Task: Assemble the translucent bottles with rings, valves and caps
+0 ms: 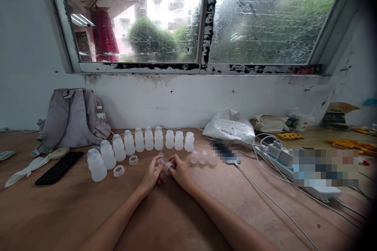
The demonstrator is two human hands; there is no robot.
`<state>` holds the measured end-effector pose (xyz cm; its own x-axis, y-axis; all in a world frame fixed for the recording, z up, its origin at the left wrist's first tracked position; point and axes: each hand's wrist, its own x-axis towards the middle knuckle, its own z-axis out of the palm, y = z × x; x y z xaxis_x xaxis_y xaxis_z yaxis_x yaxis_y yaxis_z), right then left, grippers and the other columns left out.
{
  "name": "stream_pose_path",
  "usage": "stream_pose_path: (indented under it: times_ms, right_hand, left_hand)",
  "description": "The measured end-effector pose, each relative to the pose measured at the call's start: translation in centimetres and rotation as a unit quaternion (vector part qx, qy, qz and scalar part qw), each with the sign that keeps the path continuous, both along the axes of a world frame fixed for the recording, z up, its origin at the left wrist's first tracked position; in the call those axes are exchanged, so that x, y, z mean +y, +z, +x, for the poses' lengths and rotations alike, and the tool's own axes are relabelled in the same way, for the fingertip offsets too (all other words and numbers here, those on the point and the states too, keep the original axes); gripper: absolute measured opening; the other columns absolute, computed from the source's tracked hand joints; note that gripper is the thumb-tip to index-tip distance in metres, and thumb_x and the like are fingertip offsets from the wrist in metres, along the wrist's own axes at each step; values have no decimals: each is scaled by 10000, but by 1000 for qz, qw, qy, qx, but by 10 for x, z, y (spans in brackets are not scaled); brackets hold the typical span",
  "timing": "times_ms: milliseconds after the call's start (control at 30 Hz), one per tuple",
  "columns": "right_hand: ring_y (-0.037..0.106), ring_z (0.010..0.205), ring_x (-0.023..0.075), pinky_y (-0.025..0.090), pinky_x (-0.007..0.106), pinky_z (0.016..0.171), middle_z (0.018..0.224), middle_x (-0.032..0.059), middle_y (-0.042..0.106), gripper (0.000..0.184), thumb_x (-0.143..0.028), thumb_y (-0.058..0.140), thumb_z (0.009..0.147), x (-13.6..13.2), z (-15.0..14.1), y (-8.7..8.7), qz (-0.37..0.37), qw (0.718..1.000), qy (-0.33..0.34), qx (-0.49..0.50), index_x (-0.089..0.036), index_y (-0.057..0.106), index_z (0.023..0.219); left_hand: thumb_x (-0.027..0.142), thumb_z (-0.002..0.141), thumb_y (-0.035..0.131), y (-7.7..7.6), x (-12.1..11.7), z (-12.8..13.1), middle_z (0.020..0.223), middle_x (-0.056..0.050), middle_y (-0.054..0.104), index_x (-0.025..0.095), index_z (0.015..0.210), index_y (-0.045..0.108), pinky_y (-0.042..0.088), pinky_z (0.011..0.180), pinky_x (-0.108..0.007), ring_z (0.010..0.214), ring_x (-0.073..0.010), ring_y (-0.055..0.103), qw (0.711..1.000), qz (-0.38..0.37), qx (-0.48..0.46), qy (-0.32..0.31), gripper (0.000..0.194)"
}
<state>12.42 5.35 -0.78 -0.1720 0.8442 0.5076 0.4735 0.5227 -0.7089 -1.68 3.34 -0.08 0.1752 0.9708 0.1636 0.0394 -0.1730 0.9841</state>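
Note:
In front of me, close to the table's middle, my left hand (153, 172) pinches a clear bottle teat (160, 159). Beside it, my right hand (178, 169) grips a whitish screw ring (168, 168), its fingers at the ring's edge. The two parts are very near each other; whether they touch I cannot tell. Several frosted baby bottles (120, 148) stand upright in a curved row beyond my hands. To the left of my hands lie two loose rings (119, 171). Three clear teats (203, 159) sit on the table to the right.
A dark phone (59, 168) and a white strap-like item (28, 170) lie left, before a grey backpack (70, 119). Right are a silvery bag (231, 127), a phone on a cable (225, 151) and a power strip (321, 190) with trailing cords. A wall with windows rises behind.

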Motion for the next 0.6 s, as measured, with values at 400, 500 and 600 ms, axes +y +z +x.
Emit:
stream_pose_path:
  times_ms: [400,500,600]
  right_hand:
    - [542,673,143,379,221,607,738,2,557,387,-160,444,743,24,-2,12,59,985,-12,-160,-195,389,1125]
    - [549,668,156,371,236,608,716,5,571,483,-163,398,786,46,-3,27,30,980,-97,-172,-184,270,1251]
    - [556,671,167,352,241,596,720,23,588,487,-152,375,803,69,-7,45,-3,967,-155,-200,-167,236,1270]
  left_hand:
    - [464,687,562,-11,20,-21,589,14,557,169,796,449,314,331,-152,479,-118,544,995,46,-6,93,334]
    - [495,695,529,-13,26,-30,662,-3,564,170,821,434,319,338,-156,510,-125,566,991,38,-25,128,361]
    - [510,721,482,-16,29,-33,720,-11,551,171,833,422,323,342,-156,518,-117,567,989,31,-32,139,362]
